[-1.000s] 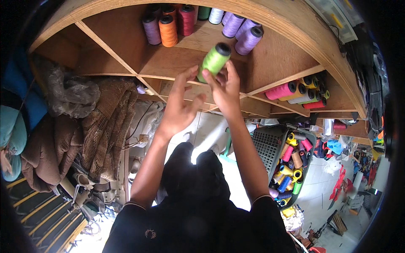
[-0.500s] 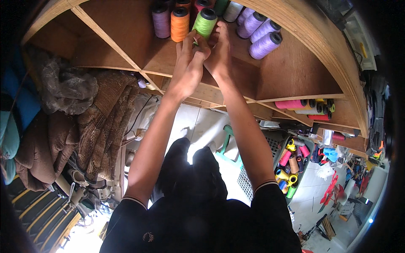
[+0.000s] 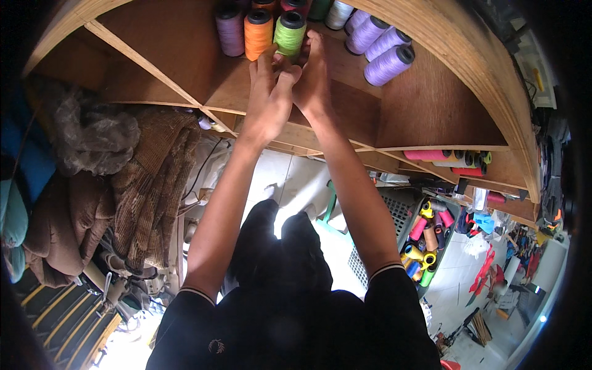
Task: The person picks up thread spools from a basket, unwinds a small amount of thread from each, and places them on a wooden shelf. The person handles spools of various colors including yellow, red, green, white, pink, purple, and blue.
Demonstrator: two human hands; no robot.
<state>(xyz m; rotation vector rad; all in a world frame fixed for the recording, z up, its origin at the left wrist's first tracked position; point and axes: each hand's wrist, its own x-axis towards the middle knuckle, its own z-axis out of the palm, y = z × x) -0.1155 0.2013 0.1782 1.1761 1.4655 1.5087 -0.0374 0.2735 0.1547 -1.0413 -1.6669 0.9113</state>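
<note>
A lime-green thread spool point(image 3: 289, 38) stands on the wooden shelf, close beside an orange thread spool point(image 3: 258, 36). Both my hands are closed about its near lower part. The fingers of my left hand point(image 3: 271, 92) bend at its left side and base, close to the orange spool. Along its right side run the fingers of my right hand point(image 3: 313, 80), partly hidden behind my left. A dark purple spool point(image 3: 230, 34) stands left of the orange one. Several lilac spools point(image 3: 390, 66) lean in a group on the right side of the same compartment.
Wooden dividers point(image 3: 148, 65) split the shelf into compartments. Pink and other spools point(image 3: 427, 155) lie in a lower compartment at right. Below stands a grey crate point(image 3: 404, 209) of mixed spools. Brown cloth point(image 3: 151, 179) and a clear plastic bag point(image 3: 92, 132) hang at left.
The lime-green spool has shifted left, up against the orange one, and both my hands have moved left with it. The view has turned slightly.
</note>
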